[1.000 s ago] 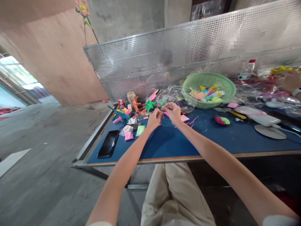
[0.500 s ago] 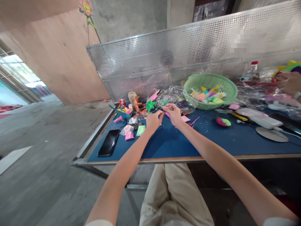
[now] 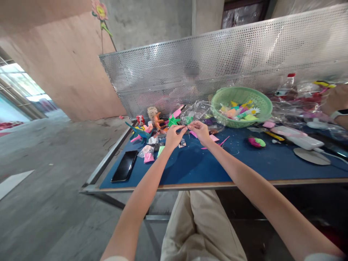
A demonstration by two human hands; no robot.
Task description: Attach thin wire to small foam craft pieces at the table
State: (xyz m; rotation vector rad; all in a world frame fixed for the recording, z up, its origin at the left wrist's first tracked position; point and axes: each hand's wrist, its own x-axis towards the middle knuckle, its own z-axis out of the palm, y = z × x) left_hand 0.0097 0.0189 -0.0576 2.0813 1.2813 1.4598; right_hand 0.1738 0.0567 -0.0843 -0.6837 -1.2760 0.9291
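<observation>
Over the blue table (image 3: 190,173), my left hand (image 3: 175,136) and my right hand (image 3: 199,131) meet fingertip to fingertip. Each is closed in a pinch; what lies between the fingers is too small to make out, though a thin thread or wire seems to hang there. Just behind them sit a green clay piece (image 3: 174,120) and crumpled clear plastic. Pink strips (image 3: 223,141) lie right of my right hand. Small bags of pink clay (image 3: 148,157) and light green clay (image 3: 160,150) rest left of my left hand.
A black phone (image 3: 124,166) lies at the front left. Behind to the right stands a green basket (image 3: 241,123) of colourful pieces, before a perforated metal screen (image 3: 163,72). Another person's hand (image 3: 335,99) is at the far right, near a bottle (image 3: 288,87).
My left hand has shifted slightly left and covers more of the light green bag. My hands remain close together. At the far right, the other person's hand and a yellow-edged item have moved.
</observation>
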